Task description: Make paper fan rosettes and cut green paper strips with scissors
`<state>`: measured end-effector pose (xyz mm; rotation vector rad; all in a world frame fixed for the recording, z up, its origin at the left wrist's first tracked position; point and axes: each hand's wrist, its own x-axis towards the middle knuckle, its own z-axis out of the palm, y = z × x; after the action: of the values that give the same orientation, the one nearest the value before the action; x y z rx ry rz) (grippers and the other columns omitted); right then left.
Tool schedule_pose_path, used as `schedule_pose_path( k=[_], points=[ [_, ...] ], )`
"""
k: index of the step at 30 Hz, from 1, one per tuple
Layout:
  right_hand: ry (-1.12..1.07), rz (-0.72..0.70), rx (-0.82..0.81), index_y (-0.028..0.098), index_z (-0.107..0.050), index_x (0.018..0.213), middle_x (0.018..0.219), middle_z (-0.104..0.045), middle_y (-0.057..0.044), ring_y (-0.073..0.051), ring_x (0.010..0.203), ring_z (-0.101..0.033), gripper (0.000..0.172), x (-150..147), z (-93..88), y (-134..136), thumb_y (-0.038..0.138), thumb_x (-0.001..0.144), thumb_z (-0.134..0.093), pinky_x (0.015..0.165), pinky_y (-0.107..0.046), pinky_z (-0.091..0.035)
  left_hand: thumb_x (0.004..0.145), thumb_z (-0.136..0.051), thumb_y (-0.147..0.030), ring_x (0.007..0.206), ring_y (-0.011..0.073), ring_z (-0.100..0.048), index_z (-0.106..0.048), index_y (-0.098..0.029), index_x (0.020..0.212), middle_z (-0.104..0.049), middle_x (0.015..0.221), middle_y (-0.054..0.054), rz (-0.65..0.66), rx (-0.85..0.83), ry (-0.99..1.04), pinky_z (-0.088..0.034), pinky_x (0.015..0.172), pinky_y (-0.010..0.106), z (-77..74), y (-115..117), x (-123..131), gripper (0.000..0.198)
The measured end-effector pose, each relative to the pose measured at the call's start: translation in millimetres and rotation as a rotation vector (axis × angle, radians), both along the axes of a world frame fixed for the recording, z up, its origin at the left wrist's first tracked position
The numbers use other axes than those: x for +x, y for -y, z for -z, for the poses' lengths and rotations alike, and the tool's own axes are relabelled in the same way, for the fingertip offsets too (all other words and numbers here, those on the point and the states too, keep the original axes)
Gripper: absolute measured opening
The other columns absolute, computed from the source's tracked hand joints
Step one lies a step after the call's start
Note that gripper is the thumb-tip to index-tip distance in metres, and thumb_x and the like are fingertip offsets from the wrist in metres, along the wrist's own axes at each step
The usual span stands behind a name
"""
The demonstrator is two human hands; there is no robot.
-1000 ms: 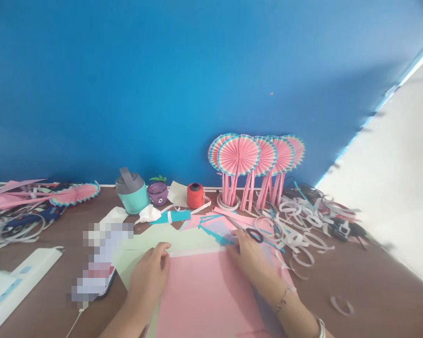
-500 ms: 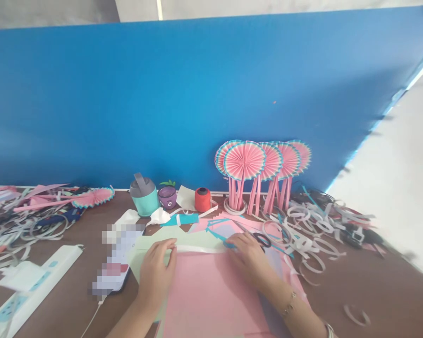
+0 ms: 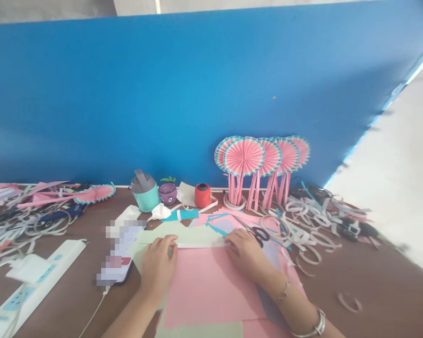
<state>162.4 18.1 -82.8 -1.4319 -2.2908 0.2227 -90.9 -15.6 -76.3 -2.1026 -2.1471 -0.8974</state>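
Observation:
A pink sheet of paper lies in front of me, with a narrow white band along its far edge. At the left end of that band is my left hand, thumb and fingers closed on the paper's edge. My right hand pinches the right end, its fingers bent over the edge. Under and beyond the pink sheet are pale green paper and more pink and lilac sheets. Dark-handled scissors lie just past my right hand.
Pink pleated paper fans stand at the back before a blue partition. White strip curls are heaped right. Leftward are a phone, a power strip and tangled scraps. A teal cup and red thread spool stand behind.
The whole view has shifted slightly, so the near edge of the pink sheet now shows. Both hands stay at the ends of the white band, with only small finger movement.

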Motion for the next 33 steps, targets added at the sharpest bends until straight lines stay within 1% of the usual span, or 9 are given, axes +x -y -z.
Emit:
schedule_pose_path(
  k=[3,5,9,13,17,22,27,30,33],
  points=[
    [0.059,-0.006,-0.004,0.018,-0.064,0.085,0.084,-0.064,-0.005,-0.019,0.083,-0.053,0.023,-2,-2.3,2,0.007,0.081,-0.044,0.075,-0.031,-0.033,0.079,-0.044,-0.018,0.074,0.0197,-0.06,-0.062,-0.023,0.092,-0.068,0.078,0.001,0.008,0.003,-0.019,-0.044,0.072,0.032,1.1,0,-1,0.022],
    [0.096,0.012,-0.016,0.018,-0.065,0.086,0.084,-0.065,-0.006,-0.019,0.082,-0.054,0.023,-3,-5.3,3,0.008,0.082,-0.044,0.074,-0.031,-0.032,0.08,-0.044,-0.018,0.075,0.0199,-0.061,-0.062,-0.022,0.092,-0.068,0.078,0.001,0.015,0.027,-0.026,-0.043,0.072,0.033,2.1,1,-2,0.021],
    [0.144,0.054,-0.084,0.018,-0.065,0.092,0.088,-0.066,-0.006,-0.019,0.084,-0.056,0.026,-5,-10.8,5,0.009,0.081,-0.043,0.074,-0.03,-0.032,0.082,-0.045,-0.019,0.075,0.0199,-0.061,-0.062,-0.022,0.092,-0.068,0.078,0.001,0.015,0.092,-0.052,-0.041,0.073,0.033,3.8,2,-2,0.02],
    [0.179,0.049,-0.115,0.02,-0.068,0.091,0.088,-0.065,-0.005,-0.018,0.087,-0.056,0.028,-6,-13.7,6,0.01,0.084,-0.042,0.075,-0.03,-0.032,0.082,-0.046,-0.02,0.072,0.0199,-0.061,-0.062,-0.022,0.092,-0.068,0.076,0.001,0.025,0.124,-0.092,-0.041,0.072,0.033,3.5,2,-2,0.019],
    [0.255,0.038,-0.135,0.023,-0.069,0.092,0.088,-0.064,-0.005,-0.017,0.086,-0.055,0.032,-6,-16.4,8,0.009,0.085,-0.042,0.074,-0.03,-0.031,0.083,-0.045,-0.021,0.072,0.02,-0.061,-0.062,-0.023,0.091,-0.069,0.076,0.001,0.021,0.105,-0.109,-0.041,0.072,0.033,3.7,2,-1,0.019],
    [0.35,0.029,-0.162,0.023,-0.069,0.095,0.09,-0.063,-0.007,-0.019,0.088,-0.054,0.032,-11,-22.2,10,0.007,0.082,-0.044,0.073,-0.031,-0.029,0.082,-0.045,-0.021,0.074,0.0201,-0.062,-0.063,-0.023,0.091,-0.069,0.077,0.001,-0.004,0.059,-0.14,-0.041,0.074,0.033,5.0,3,-1,0.02],
    [0.438,0.003,-0.192,0.017,-0.066,0.096,0.095,-0.061,-0.011,-0.023,0.088,-0.053,0.03,-17,-27.9,14,0.005,0.077,-0.047,0.072,-0.034,-0.028,0.082,-0.044,-0.019,0.074,0.0201,-0.062,-0.064,-0.023,0.093,-0.07,0.077,0.001,-0.026,-0.01,-0.158,-0.042,0.074,0.033,2.2,4,2,0.023],
    [0.461,0.002,-0.166,0.014,-0.065,0.095,0.094,-0.061,-0.013,-0.024,0.087,-0.053,0.029,-21,-27.3,18,0.003,0.076,-0.047,0.071,-0.035,-0.029,0.082,-0.043,-0.017,0.073,0.02,-0.062,-0.064,-0.023,0.093,-0.07,0.078,0.002,-0.031,-0.041,-0.164,-0.042,0.074,0.033,0.7,4,3,0.025],
    [0.457,0.014,-0.11,0.013,-0.064,0.094,0.093,-0.06,-0.014,-0.024,0.085,-0.053,0.028,-25,-22.8,22,0.001,0.076,-0.046,0.071,-0.036,-0.03,0.081,-0.043,-0.016,0.073,0.0203,-0.062,-0.064,-0.023,0.093,-0.07,0.078,0.002,-0.027,-0.051,-0.171,-0.042,0.074,0.033,0.6,4,3,0.025]
  ],
)
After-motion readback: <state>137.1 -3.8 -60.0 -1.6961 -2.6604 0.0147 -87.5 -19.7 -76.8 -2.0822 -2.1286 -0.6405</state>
